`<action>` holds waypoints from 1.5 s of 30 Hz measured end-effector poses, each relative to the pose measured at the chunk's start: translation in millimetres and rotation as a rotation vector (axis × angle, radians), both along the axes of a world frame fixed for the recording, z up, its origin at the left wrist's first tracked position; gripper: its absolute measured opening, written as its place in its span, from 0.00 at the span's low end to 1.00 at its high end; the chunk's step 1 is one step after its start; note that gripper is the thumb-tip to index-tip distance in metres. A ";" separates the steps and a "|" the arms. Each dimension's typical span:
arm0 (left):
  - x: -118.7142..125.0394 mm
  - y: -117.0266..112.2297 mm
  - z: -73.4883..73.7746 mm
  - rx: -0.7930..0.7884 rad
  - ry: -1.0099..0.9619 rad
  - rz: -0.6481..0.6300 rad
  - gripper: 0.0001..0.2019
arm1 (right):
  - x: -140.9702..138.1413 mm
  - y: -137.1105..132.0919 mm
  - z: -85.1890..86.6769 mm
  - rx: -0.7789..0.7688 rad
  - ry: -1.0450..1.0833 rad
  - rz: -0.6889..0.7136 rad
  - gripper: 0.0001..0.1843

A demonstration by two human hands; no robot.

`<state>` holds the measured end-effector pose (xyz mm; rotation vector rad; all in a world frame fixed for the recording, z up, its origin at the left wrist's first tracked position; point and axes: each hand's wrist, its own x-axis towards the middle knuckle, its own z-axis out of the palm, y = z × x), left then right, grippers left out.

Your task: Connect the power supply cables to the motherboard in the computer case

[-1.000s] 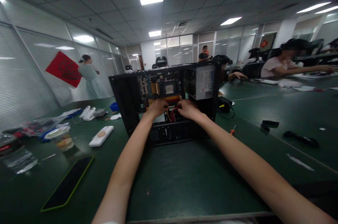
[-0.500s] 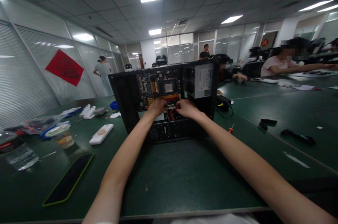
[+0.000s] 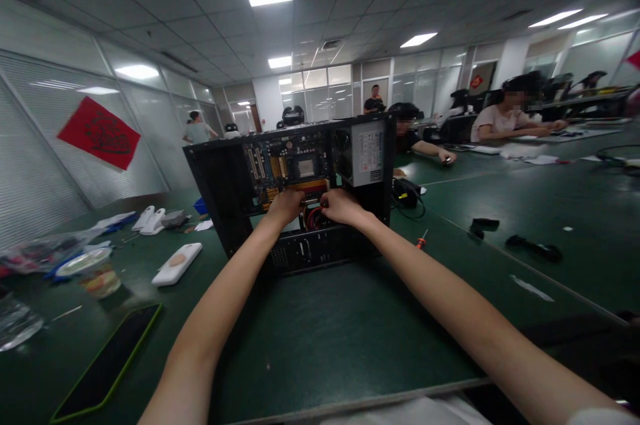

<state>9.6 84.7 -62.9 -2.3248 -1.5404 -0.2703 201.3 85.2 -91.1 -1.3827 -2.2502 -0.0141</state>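
An open black computer case stands upright before me on the green table. Inside it are the motherboard and, at upper right, the grey power supply. My left hand is at the board's lower edge, fingers bent and closed beside the memory slots. Just to its right, my right hand has its fingers pinched by the same slots. Red and orange cables loop below, between the two hands. The fingertips are small and partly hidden, so what they grip cannot be made out.
A phone, a white power bank, a plastic cup and a water bottle lie or stand to the left. Right of the case are a screwdriver, black cable and black straps. People sit beyond.
The view has swung slightly right, shifting everything left. Both hands stay at about the same spot in the case. A seated person at right has drawn an arm in.
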 end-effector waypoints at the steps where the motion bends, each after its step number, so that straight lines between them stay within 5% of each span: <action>1: 0.4 0.0 -0.1 0.002 0.001 0.010 0.12 | -0.3 -0.3 0.1 0.005 -0.007 0.009 0.13; 17: 10.4 -14.5 0.2 -0.012 -0.062 0.149 0.14 | -0.6 -3.3 3.5 0.153 -0.093 0.124 0.09; 23: 8.6 -15.0 -4.4 -0.027 -0.169 0.272 0.23 | -3.9 10.4 15.6 0.231 -0.268 0.210 0.10; 30: 6.0 -10.3 -6.5 -0.230 -0.152 0.220 0.16 | -5.6 26.5 13.2 0.234 -0.373 0.225 0.12; 45: 10.2 -21.4 -2.2 -0.115 -0.004 0.194 0.19 | -12.4 27.7 10.6 0.257 -0.451 0.177 0.13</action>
